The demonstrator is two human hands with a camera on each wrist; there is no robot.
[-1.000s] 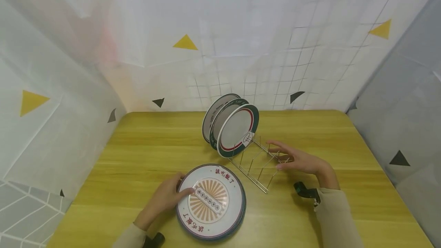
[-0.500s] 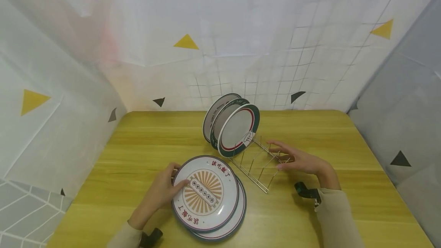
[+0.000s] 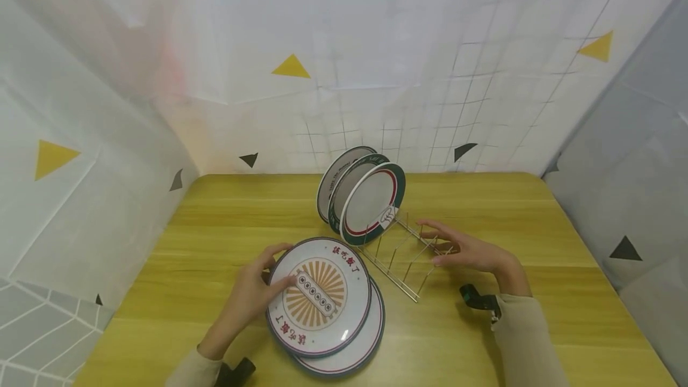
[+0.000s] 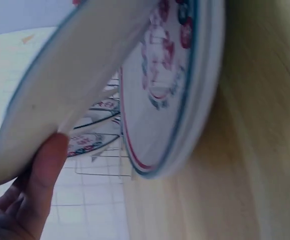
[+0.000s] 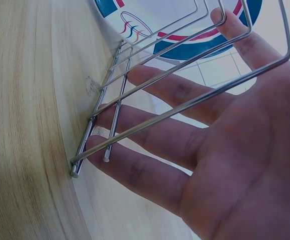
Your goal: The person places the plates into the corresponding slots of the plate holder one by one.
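My left hand (image 3: 249,288) pinches the left edge of a white plate (image 3: 349,291) with orange rays and red characters, thumb on top. In the left wrist view that plate (image 4: 69,75) is tilted up off a stack of similar plates (image 4: 205,100); the stack's top plate (image 3: 368,336) shows below it in the head view. The right hand (image 3: 473,249) rests at the near right end of a metal wire plate rack (image 3: 388,274). In the right wrist view its fairly straight, spread fingers (image 5: 180,92) touch the base rail and wires.
Three plates stand upright in the rack's far left slots, the front one a green-rimmed plate (image 3: 371,202) with a red ring. Vacant wire slots lie between it and my right hand. Beneath is a wooden table (image 3: 226,220), with white draped sheets (image 3: 376,34) behind it.
My left hand has lifted the top plate and shifted it up and left, uncovering the plate below. The right hand and the rack stay where they were.
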